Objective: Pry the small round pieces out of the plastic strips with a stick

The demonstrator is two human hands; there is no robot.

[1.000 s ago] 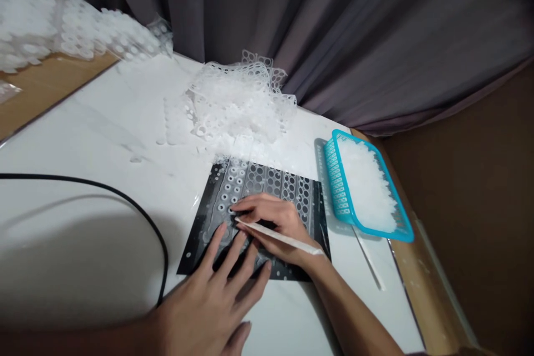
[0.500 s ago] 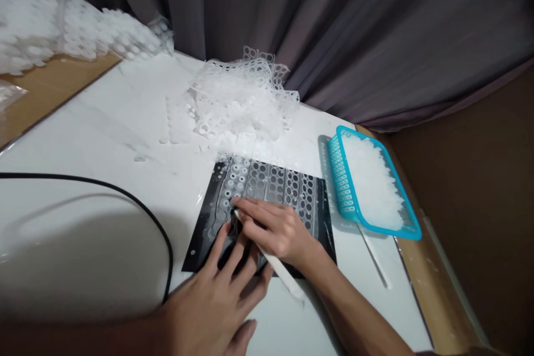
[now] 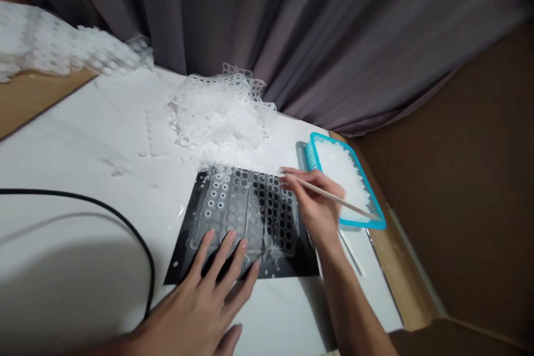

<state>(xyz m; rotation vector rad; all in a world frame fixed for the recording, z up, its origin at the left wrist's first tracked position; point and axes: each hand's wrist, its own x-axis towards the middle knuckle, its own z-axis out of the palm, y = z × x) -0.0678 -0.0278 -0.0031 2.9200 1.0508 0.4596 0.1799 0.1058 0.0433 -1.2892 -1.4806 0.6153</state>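
My left hand (image 3: pixel 208 295) lies with its fingers spread on the lower edge of a black sheet (image 3: pixel 287 268). On that sheet rests a clear plastic panel (image 3: pixel 240 208) with columns of round cut-outs. White ring-shaped pieces (image 3: pixel 211 203) sit in the circles of its left column. My right hand (image 3: pixel 319 206) is raised by the sheet's upper right corner, close to the blue basket (image 3: pixel 379 225). Its fingers are closed around a slim white stick-like tool (image 3: pixel 334 197); whether this is tweezers I cannot tell. The fingertips are blurred.
White flakes or small pieces (image 3: pixel 342 169) fill the basket. A second white stick (image 3: pixel 351 253) lies below it. Perforated white plastic scraps (image 3: pixel 221 114) are heaped behind the sheet, with more (image 3: pixel 62 47) at far left. A black cable (image 3: pixel 125 228) curves on the left; a grey curtain (image 3: pixel 233 16) hangs behind.
My right hand has moved from the panel's left column, right and up toward the basket, with the white tool. My left hand stays on the sheet. The whole view has shifted.
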